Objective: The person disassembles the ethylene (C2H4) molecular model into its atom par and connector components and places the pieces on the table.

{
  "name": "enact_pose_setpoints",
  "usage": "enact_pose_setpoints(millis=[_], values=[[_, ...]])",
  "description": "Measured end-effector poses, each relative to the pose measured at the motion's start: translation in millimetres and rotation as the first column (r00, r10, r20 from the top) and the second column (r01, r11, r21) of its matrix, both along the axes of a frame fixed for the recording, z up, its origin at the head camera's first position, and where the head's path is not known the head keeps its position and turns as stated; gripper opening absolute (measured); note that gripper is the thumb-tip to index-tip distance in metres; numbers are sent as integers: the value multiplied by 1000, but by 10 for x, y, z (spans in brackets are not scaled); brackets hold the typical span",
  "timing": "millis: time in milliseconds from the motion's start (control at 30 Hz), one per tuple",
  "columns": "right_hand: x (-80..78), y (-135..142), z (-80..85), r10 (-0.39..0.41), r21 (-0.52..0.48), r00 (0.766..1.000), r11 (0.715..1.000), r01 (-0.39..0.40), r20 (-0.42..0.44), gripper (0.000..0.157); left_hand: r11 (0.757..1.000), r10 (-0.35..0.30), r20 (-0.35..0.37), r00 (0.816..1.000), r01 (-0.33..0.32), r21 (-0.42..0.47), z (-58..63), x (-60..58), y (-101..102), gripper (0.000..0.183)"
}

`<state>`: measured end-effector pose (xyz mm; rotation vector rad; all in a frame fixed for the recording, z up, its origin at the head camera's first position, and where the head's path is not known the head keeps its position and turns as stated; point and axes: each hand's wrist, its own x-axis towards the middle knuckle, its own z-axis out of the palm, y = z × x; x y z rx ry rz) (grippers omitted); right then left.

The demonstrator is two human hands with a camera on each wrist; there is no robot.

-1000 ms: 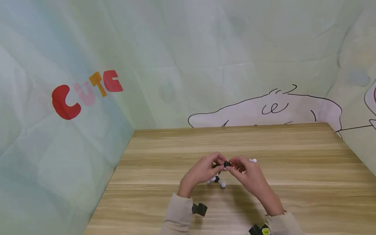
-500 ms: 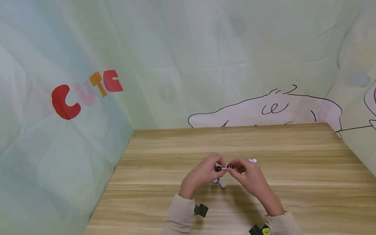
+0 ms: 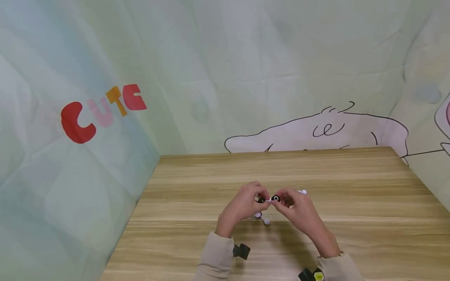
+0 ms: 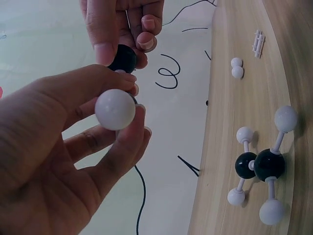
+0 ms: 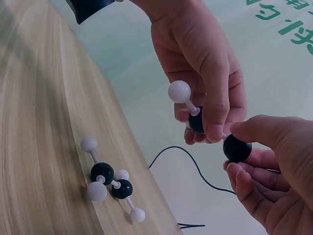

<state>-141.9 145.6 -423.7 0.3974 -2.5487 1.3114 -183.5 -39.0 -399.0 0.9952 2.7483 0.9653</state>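
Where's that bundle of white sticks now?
The bundle lies on the table, at upper right in the left wrist view, near two white balls.

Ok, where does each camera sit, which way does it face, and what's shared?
Head: worn on the head, facing forward and down at the table and wall sheet; left hand, right hand and sleeves show.
Left wrist: on that wrist, facing past the left hand, which pinches a black-and-white piece, to the wall sheet; the right hand shows partly.
Right wrist: on that wrist, facing the right hand, which pinches a black ball; the left hand shows opposite.
Shared: both wrist views show both hands and the ball model on the table.
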Motion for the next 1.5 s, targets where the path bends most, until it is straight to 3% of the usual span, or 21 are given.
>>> enact_pose_setpoints(millis=[433,867,1267,1367,1500], values=[[-27,22,-80,92,2,989,996,-93,-119,16,998,-58,28,998,58,4,5,-38,-20,8],[22,24,-98,49,-8,996,999,-50,-68,14,996,-79,52,996,80,-29,32,-36,-4,10],[24,24,-162,56,7,978,998,-56,-199,20,993,-86,94,992,93,-74,71,-43,0,4],[43,65,-146,-7,21,985,1000,11,-174,20,996,-47,101,994,55,-76,68,-61,-54,8],[55,325,-67,-130,80,989,988,135,-65,18,998,45,87,995,-41,-52,75,-135,-295,11]])
